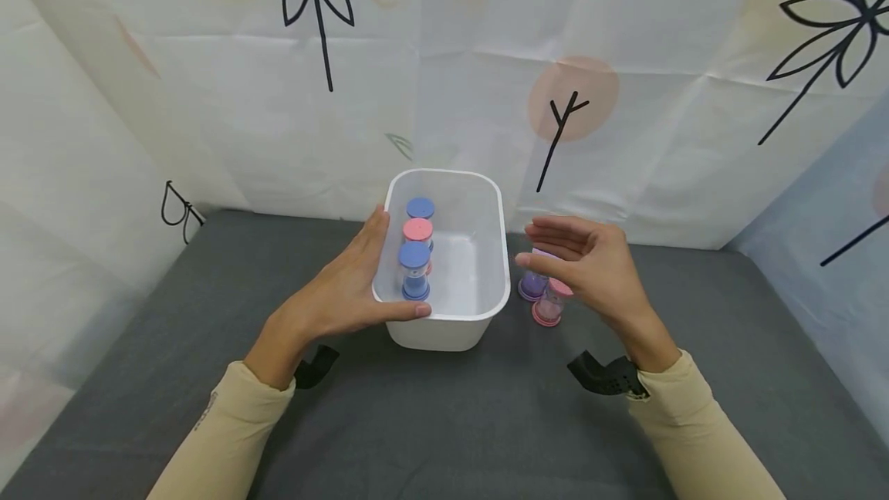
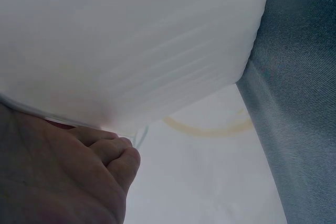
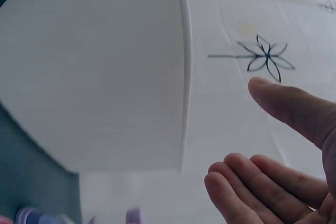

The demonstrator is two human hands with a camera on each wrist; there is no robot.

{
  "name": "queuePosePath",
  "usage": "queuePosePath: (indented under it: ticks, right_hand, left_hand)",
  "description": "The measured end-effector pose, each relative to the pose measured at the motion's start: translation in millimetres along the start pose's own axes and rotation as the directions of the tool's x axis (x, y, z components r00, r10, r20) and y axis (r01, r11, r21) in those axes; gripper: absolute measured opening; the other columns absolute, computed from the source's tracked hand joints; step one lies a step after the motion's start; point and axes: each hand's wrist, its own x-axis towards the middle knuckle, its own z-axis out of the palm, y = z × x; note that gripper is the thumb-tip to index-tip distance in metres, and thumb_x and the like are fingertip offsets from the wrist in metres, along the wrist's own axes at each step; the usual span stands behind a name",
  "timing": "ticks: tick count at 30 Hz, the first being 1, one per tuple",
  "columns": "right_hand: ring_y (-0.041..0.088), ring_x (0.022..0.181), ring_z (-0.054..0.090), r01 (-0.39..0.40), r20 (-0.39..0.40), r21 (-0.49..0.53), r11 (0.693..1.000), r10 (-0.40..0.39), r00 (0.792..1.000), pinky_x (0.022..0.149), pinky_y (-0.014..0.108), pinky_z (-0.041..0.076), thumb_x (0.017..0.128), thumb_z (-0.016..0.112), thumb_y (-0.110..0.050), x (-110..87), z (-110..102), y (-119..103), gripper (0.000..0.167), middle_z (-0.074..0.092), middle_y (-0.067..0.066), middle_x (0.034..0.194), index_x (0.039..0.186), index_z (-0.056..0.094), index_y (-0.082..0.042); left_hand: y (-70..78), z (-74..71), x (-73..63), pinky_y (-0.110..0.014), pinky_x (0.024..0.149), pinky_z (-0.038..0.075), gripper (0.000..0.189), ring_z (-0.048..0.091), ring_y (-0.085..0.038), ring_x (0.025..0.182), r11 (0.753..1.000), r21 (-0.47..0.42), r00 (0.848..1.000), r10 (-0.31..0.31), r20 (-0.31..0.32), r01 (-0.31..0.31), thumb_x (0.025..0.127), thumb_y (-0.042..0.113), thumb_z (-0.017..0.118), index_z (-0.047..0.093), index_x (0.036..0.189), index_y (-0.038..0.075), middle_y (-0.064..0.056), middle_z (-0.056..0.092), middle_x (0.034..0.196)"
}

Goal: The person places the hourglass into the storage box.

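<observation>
A white plastic bin [image 1: 491, 253] stands on the dark cloth, and my left hand [image 1: 340, 292] holds its near left corner. The thumb lies over the near rim; the other fingers run along the left rim, their ends visible in the left wrist view. Lined up inside along the left wall are a front blue sand timer [image 1: 414, 268], a pink one [image 1: 418, 230] and a rear blue one [image 1: 420, 207]. My right hand [image 1: 590, 257] hovers right of the bin, fingers extended, thumb apart, holding nothing. Partly hidden by it are a purple sand timer [image 1: 532, 285] and a pink sand timer [image 1: 549, 309].
The table has a dark grey cloth [image 1: 444, 423]. Behind it hangs a white fabric backdrop [image 1: 472, 122] with plant drawings, close to the bin's far end. More fabric [image 1: 76, 137] hangs along the left side. A black strap is on each wrist.
</observation>
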Motion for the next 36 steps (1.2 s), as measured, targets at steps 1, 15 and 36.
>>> queuePosePath:
  ticks: [1,15,36]
  right_hand:
    - [0.019,0.109,0.07,-0.008,-0.009,0.003,1.0,0.008,1.0,0.091,0.027,0.054,0.081,0.087,-0.008,-3.0,-3.9,2.7,0.054,0.071,0.012,0.121,0.13,0.065,0.002]
    - [0.015,0.105,0.072,0.005,-0.025,-0.033,0.999,-0.006,1.0,0.085,0.024,0.055,0.084,0.083,-0.001,-19.0,-52.4,42.2,0.053,0.073,0.008,0.117,0.131,0.062,0.01]
    - [0.011,0.107,0.07,-0.081,0.178,-0.08,0.993,0.094,0.98,0.085,0.027,0.056,0.084,0.082,-0.003,-14.5,-64.3,69.5,0.051,0.071,0.008,0.121,0.129,0.062,0.01]
  left_hand:
    - [-0.1,0.1,0.0,-0.063,0.115,0.025,0.133,0.007,-0.023,0.154,1.0,0.001,1.0,0.001,0.0,-0.001,0.074,0.069,0.078,-0.011,0.163,0.024,0.003,-0.009,0.169]
    - [-0.4,0.7,0.1,-0.063,0.114,0.025,0.132,0.007,-0.023,0.155,1.0,0.01,1.0,-0.002,-0.002,0.002,0.074,0.069,0.077,-0.012,0.162,0.026,0.004,-0.01,0.169]
    - [1.5,-1.3,-0.7,-0.061,0.115,0.026,0.134,0.009,-0.021,0.154,1.0,0.0,1.0,-0.023,0.018,0.023,0.074,0.071,0.077,-0.016,0.161,0.028,0.008,-0.011,0.168]
